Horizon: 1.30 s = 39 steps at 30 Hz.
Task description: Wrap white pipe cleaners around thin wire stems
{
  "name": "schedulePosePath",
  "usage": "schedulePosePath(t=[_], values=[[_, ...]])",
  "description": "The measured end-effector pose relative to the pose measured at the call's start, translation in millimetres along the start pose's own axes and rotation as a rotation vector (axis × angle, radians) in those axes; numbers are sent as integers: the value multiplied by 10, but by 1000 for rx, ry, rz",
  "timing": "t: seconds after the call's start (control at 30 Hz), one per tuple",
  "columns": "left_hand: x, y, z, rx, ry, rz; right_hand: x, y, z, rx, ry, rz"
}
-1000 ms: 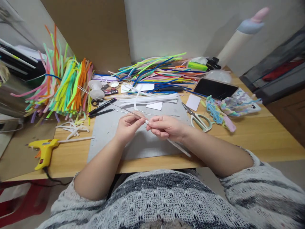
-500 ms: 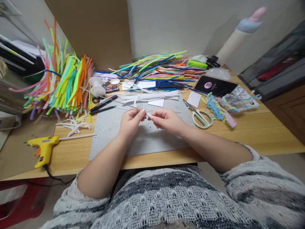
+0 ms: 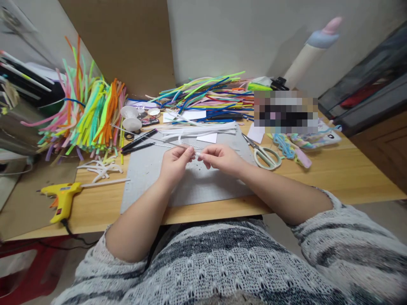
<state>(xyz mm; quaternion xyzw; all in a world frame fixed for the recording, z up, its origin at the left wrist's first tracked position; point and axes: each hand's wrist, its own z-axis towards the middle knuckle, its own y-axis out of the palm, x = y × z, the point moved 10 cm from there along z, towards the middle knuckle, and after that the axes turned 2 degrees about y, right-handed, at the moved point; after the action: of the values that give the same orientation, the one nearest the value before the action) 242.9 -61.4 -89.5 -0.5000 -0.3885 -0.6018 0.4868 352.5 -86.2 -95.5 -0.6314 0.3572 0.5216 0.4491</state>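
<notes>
Over the grey mat [image 3: 203,182], my left hand [image 3: 176,163] and my right hand [image 3: 220,158] meet almost fingertip to fingertip. Between them is a small white piece [image 3: 197,155], pinched by the thumb and fingers of each hand; its shape is mostly hidden. Thin wires [image 3: 165,143] run out to the left beyond my left hand. Behind my hands lies a bundle of white fuzzy stems [image 3: 203,130], with a small white card [image 3: 207,137] in front of it.
Scissors [image 3: 267,157] lie right of the mat. A yellow glue gun [image 3: 63,199] lies at the left, near white scraps [image 3: 101,167]. Coloured stems [image 3: 92,114] stand back left; more [image 3: 203,93] lie along the wall. Black pens [image 3: 138,143] rest by the mat's left corner.
The camera view has shifted slightly. My hands stay together over the mat, with the fingertips moved only a little around the white piece.
</notes>
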Motion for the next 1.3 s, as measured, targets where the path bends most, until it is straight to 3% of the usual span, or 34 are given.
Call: schedulePosePath(t=[0.13, 0.33, 0.43, 0.53, 0.63, 0.73, 0.87, 0.97, 1.03, 1.1, 1.2, 1.3], values=[[82, 81, -29, -75, 111, 80, 43, 106, -22, -102, 111, 149], [335, 116, -90, -65, 347, 395, -65, -168, -12, 108, -39, 133], [465, 142, -165, -33, 483, 595, -119, -357, -38, 287, -131, -145], [501, 207, -232, -60, 578, 730, -218, -397, -102, 418, -193, -609], [528, 259, -272, -87, 674, 866, -258, -222, -127, 374, -220, -1002], [622, 212, -279, -16, 750, 948, -287, -25, -154, 299, -285, -1142], [719, 90, -289, 95, 758, 908, -331, 100, -180, 238, -358, -1037], [749, -79, -388, 243, 757, 793, -328, -42, -171, 295, -298, -852], [781, -141, -520, 309, 835, 695, -304, -189, -160, 345, -239, -698], [756, -34, -573, 188, 885, 625, -291, -313, -151, 379, -214, -533], [572, 170, -428, -27, 709, 592, -310, -404, -137, 375, -244, -290], [482, 98, -274, 69, 547, 541, -247, -355, -90, 271, -181, -116]])
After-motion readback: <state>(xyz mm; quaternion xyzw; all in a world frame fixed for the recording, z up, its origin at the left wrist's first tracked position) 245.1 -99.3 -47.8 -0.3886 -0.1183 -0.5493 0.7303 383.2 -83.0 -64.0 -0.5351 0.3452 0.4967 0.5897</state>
